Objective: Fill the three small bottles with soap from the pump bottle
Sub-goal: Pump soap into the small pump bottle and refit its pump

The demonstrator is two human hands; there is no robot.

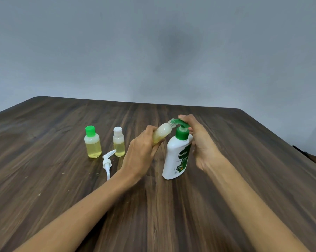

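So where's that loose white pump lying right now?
The loose white pump lies flat on the wooden table, left of centre in the head view, just in front of the white-capped small bottle and left of the left hand.

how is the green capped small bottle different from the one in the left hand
The green-capped bottle stands upright on the table; the held bottle is tilted in the left hand toward the pump bottle's spout. The first is capped, the held one open. Its soap looks clear yellow, the held one's cloudier. Both are small and clear.
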